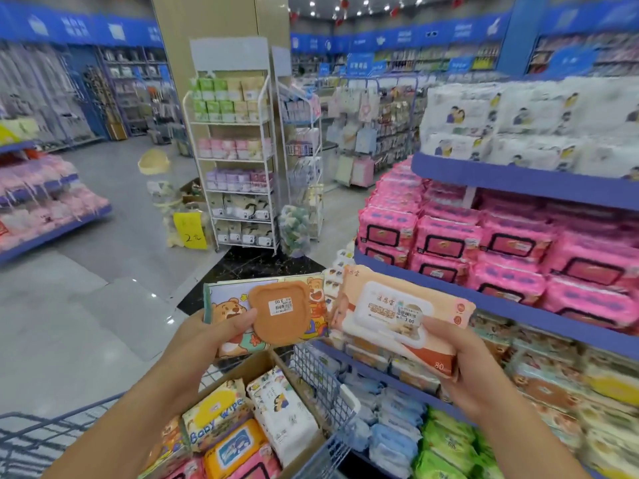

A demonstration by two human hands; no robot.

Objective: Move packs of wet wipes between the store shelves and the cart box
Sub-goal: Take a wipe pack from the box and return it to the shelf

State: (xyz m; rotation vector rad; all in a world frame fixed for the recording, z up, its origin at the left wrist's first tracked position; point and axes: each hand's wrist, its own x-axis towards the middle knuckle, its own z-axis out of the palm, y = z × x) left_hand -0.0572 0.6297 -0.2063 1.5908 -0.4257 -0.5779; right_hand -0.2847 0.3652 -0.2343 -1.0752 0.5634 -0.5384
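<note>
My left hand [211,340] grips a bear-print pack of wet wipes [273,312] with a brown lid, thumb on its front. My right hand [460,368] holds a peach pack of wet wipes [401,312] with a white lid and a 3.00 price sticker. Both packs are raised side by side above the cardboard cart box [257,366]. The box, set in the blue wire cart [325,382], holds several packs, among them a yellow "Baby Wipes" pack [216,414] and a white pack [283,413].
Store shelves [511,302] on the right carry pink packs, white packs above, and blue and green packs lower down. A white wire rack [238,160] of tissue boxes stands ahead across the aisle. Another blue shelf [52,233] is at far left.
</note>
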